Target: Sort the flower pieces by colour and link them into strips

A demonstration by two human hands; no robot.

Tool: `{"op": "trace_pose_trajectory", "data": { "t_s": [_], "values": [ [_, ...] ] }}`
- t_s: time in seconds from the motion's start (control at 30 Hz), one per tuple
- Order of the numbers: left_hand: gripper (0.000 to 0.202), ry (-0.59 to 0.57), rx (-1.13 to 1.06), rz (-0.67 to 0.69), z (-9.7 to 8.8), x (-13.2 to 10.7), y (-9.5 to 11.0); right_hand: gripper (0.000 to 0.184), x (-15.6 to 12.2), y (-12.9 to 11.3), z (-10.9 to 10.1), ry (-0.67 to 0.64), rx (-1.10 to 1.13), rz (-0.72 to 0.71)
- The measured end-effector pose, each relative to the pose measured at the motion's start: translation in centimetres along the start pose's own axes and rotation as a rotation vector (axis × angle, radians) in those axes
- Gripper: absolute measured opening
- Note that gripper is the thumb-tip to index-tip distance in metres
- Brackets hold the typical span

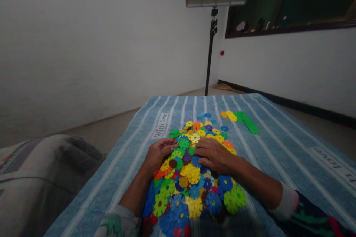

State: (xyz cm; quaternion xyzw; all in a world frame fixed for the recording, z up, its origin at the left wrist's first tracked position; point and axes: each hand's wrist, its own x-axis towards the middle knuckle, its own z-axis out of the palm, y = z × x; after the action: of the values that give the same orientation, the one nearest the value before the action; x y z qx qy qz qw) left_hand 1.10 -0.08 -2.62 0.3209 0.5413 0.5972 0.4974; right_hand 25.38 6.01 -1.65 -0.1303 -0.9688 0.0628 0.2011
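Your two bare hands work over one heap of thin, flower-shaped plastic discs with notched rims (190,174), too many and too overlapped to count, in yellow, green, blue, orange, purple and red. Your left hand (159,154) curls at the heap's left edge, fingertips by a green disc; your right hand (213,154) bends its fingers over the right side. You cannot tell whether either is clamped on a disc. Beyond lies one bent row of orange, yellow and green discs (239,117). Everything rests on one blue, white-striped woven cloth (280,163), slightly creased.
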Motion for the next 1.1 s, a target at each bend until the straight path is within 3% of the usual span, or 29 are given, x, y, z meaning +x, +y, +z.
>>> {"op": "trace_pose_trajectory", "data": {
  "t_s": [0.27, 0.4, 0.63, 0.8, 1.1],
  "values": [
    [0.035, -0.002, -0.009, 0.003, 0.1, 0.0, -0.1, 0.020, -2.0, 3.1, -0.3, 0.046, -0.053, 0.177],
    [0.033, 0.001, -0.007, 0.003, 0.1, 0.0, -0.2, 0.020, -2.5, 3.6, -0.5, 0.043, -0.069, 0.310],
    [0.034, -0.013, -0.011, 0.017, 0.2, 0.1, -0.2, 0.019, -2.8, 3.9, -0.6, 0.058, -0.032, 0.374],
    [0.034, -0.005, -0.007, 0.009, 0.5, -0.2, 0.1, 0.020, -2.7, 5.0, -0.8, 0.067, -0.053, 0.510],
    [0.033, -0.001, -0.003, 0.000, 0.1, -0.1, 0.2, 0.022, -0.3, 6.1, -0.5, -0.033, -0.036, 0.505]
  ]
}}
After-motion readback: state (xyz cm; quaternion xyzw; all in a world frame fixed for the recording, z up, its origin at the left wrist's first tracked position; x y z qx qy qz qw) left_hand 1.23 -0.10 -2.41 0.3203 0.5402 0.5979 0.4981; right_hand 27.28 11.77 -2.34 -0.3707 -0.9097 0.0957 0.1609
